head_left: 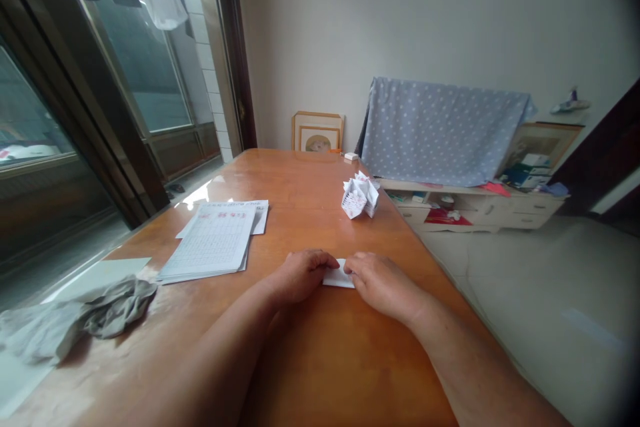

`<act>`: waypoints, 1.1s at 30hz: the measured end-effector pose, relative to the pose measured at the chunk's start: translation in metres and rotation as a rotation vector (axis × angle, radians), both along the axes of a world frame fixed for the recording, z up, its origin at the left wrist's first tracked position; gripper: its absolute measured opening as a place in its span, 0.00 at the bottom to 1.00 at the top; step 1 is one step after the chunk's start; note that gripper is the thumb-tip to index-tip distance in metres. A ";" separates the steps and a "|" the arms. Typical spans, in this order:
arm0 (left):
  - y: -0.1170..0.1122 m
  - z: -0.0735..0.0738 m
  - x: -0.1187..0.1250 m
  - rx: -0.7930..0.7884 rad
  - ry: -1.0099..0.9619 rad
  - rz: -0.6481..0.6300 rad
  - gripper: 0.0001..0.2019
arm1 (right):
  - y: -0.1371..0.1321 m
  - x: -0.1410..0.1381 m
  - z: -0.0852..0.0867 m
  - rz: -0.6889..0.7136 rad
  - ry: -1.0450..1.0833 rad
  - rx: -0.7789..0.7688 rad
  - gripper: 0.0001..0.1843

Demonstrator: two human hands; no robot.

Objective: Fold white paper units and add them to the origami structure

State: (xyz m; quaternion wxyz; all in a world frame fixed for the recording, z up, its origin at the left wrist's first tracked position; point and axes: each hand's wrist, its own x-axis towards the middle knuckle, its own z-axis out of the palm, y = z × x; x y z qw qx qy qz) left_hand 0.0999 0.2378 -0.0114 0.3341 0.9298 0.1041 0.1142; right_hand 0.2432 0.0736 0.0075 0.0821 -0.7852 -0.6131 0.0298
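Note:
A small piece of folded white paper (338, 276) lies flat on the brown wooden table (300, 180), between my two hands. My left hand (306, 273) grips its left side, thumb and fingers brought together at the upper corner. With curled fingers, my right hand (377, 280) holds the right side and covers part of it. Farther along the table stands a cluster of folded paper pieces (361, 195), white with reddish and dark print. To the left rests a stack of lined paper sheets (213, 240) with red characters at the top.
A crumpled grey cloth (120, 307) lies at the table's left over a pale sheet (25, 390). A small white object (351, 156) sits near the far edge. Beyond are a framed picture (318, 133), a low white cabinet (500, 210) and a dotted blue cloth (445, 133).

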 end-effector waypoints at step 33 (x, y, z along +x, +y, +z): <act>0.004 -0.006 -0.009 -0.227 -0.059 0.071 0.17 | 0.020 -0.013 0.011 -0.039 -0.173 -0.185 0.23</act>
